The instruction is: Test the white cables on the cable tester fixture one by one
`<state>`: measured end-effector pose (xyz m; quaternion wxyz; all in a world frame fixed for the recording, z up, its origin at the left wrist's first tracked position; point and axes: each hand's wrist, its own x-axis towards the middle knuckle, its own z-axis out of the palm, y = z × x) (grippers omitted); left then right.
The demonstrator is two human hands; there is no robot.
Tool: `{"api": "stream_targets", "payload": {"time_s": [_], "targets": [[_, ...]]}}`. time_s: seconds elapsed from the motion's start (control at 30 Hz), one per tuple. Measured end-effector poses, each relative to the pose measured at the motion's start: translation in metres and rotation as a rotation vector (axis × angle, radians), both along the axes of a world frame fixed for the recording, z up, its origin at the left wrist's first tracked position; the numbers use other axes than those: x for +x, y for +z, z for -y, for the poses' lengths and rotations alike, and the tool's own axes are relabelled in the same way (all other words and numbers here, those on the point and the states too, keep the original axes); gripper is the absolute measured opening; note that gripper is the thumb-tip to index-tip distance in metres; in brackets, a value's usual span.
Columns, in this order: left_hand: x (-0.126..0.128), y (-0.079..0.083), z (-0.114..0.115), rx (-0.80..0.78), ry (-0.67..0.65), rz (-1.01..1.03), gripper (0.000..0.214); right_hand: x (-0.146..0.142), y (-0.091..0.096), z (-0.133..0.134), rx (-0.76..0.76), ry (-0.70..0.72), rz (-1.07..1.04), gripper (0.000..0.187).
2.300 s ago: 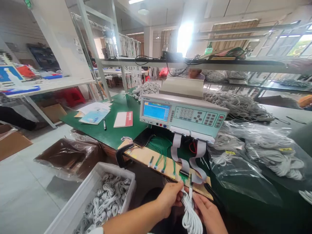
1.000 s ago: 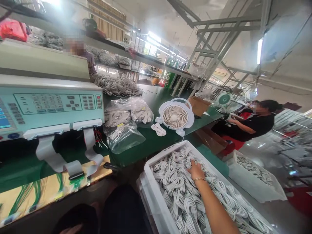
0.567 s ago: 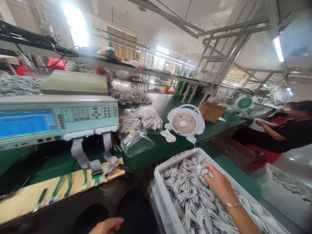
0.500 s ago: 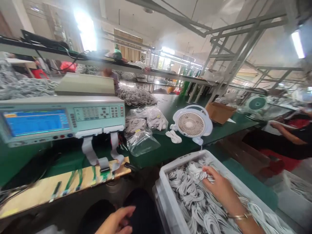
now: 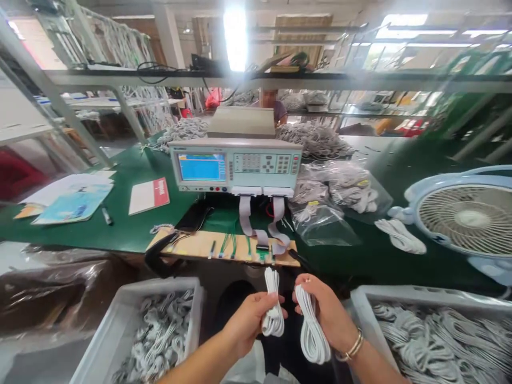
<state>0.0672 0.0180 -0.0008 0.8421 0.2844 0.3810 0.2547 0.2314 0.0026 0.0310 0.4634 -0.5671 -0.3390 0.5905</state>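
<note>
A coiled white cable bundle is gripped in my left hand, the thumb pressed across its middle. Beside it, a second coiled white cable bundle hangs from my right hand, fingers closed round its upper part. The two bundles are close together but apart, over my lap in front of the table edge. To the right stands a white bin full of similar coils. At lower left is another white bin holding more coiled cables. Beyond my hands lies a wooden board with green wires and connectors.
A tester with a blue screen stands on the green table, flat grey ribbon cables running down to the board. Right of it are bagged cables, a loose coil and a fan. Papers and a booklet lie left.
My view has swung left. My right hand has come out of the right bin with a cable bundle. My left hand, with no cable visible before, now holds one too.
</note>
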Motion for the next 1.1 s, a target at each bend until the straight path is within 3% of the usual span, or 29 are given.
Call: {"api": "stream_targets", "payload": {"time_s": [0.07, 0.17, 0.3, 0.33, 0.43, 0.53, 0.67, 0.73, 0.8, 0.9, 1.0, 1.1], "targets": [[-0.009, -0.009, -0.005, 0.013, 0.049, -0.033, 0.043, -0.011, -0.003, 0.0, 0.02, 0.157, 0.069, 0.008], [-0.015, -0.019, -0.011, 0.044, 0.101, -0.073, 0.05, -0.028, 0.0, 0.003, 0.193, 0.345, 0.505, 0.002], [-0.011, -0.028, -0.013, 0.039, 0.128, -0.047, 0.055, -0.047, -0.001, 0.006, 0.382, 0.522, 0.978, 0.039], [-0.01, -0.03, -0.013, 0.022, 0.137, -0.045, 0.053, -0.05, -0.003, 0.007, 0.415, 0.549, 1.049, 0.041], [-0.009, -0.032, -0.015, -0.035, 0.126, -0.047, 0.054, -0.055, -0.01, 0.007, 0.465, 0.571, 1.141, 0.02], [-0.014, -0.031, -0.016, -0.052, 0.017, -0.014, 0.06, -0.052, -0.015, 0.005, 0.402, 0.523, 1.039, 0.008], [-0.021, -0.035, -0.013, -0.019, -0.068, -0.038, 0.059, -0.043, -0.027, 0.001, 0.282, 0.361, 0.702, 0.012], [-0.023, -0.039, -0.01, 0.117, 0.011, -0.183, 0.054, -0.041, -0.033, -0.001, 0.216, 0.246, 0.495, 0.021], [-0.022, -0.042, -0.008, 0.37, 0.134, -0.328, 0.046, -0.041, -0.037, -0.002, 0.132, 0.151, 0.285, 0.027], [-0.017, -0.04, -0.006, 0.63, 0.158, -0.261, 0.055, -0.044, -0.035, 0.0, -0.003, 0.086, -0.003, 0.03], [-0.011, -0.034, -0.004, 0.574, 0.102, -0.053, 0.054, -0.045, -0.027, 0.003, -0.034, 0.087, -0.122, 0.029], [-0.007, -0.029, -0.001, 0.488, 0.133, -0.074, 0.042, -0.039, -0.021, 0.006, 0.095, 0.073, 0.007, 0.025]]}}
